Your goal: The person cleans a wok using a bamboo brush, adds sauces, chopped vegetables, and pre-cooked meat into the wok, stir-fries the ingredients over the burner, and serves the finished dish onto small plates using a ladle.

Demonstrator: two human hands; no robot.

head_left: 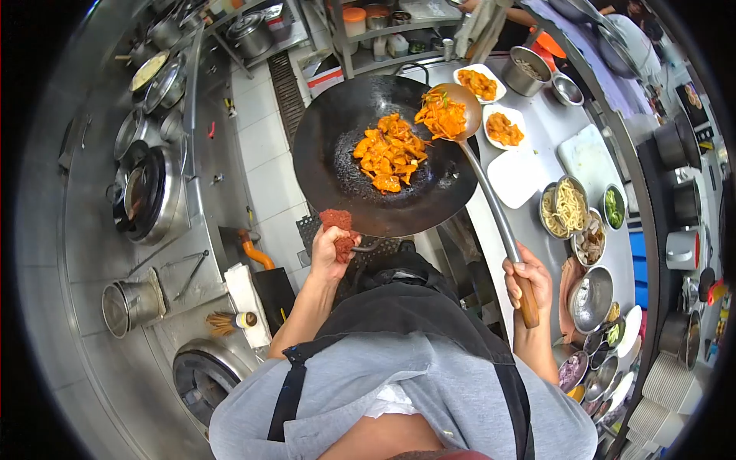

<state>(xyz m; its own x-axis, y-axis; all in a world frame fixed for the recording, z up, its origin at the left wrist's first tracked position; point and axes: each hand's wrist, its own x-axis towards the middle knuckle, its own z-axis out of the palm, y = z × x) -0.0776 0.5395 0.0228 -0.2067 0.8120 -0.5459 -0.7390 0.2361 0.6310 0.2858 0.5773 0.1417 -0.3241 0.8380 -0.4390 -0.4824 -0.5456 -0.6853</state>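
Note:
My left hand is closed around a wok handle, with a reddish-brown cloth bunched in the grip. The large black wok is held up off the burners, beside the counter. Orange, sauce-coated food pieces lie in its middle. In my right hand is the wooden handle of a long metal ladle. The ladle's bowl, heaped with the same orange food, is over the wok's right rim, close to two white plates bearing similar food. Nearer me lies a bare white plate.
On the right counter are a metal pot, a pale cutting board, a bowl of noodles and several ingredient bowls. Stove burners and a metal strainer pot are on the left. A tiled floor lies between.

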